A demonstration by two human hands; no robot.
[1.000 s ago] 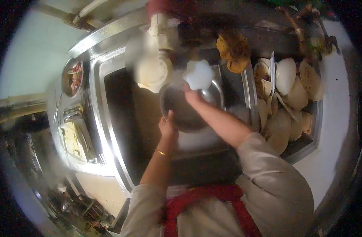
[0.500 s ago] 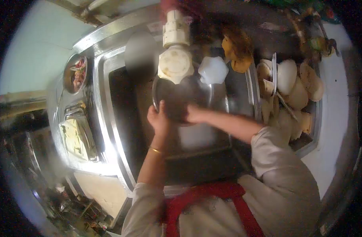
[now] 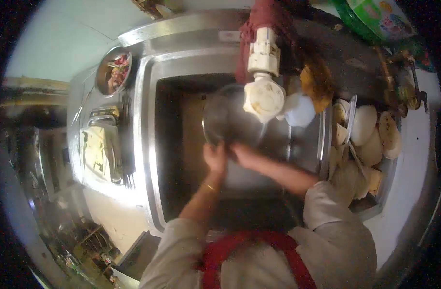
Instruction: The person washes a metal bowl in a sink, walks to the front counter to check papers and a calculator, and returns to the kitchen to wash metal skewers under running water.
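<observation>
A round metal bowl (image 3: 230,115) is in the sink (image 3: 152,139), below the white tap fitting (image 3: 264,98), its rim blurred. My left hand (image 3: 215,156) grips the near left side of its rim, a thin gold bangle on the wrist. Close beside it, my right hand (image 3: 242,155) reaches in from the right to the bowl's near edge. Its fingers are smeared and partly hidden, so their hold is unclear. A pale blue-white knob-like object (image 3: 299,111) appears just right of the tap fitting.
Left of the sink stand a metal bowl of food scraps (image 3: 115,72) and a stack of rectangular trays (image 3: 99,151). To the right, a rack (image 3: 353,120) holds several dishes and wooden pieces. An orange-brown cloth-like item (image 3: 316,86) and a green packet (image 3: 379,19) are behind.
The view has shifted, so the sink and tap appear further right. Both hands have come closer together at the bowl's near edge. A grey round shape at the sink's back left no longer shows.
</observation>
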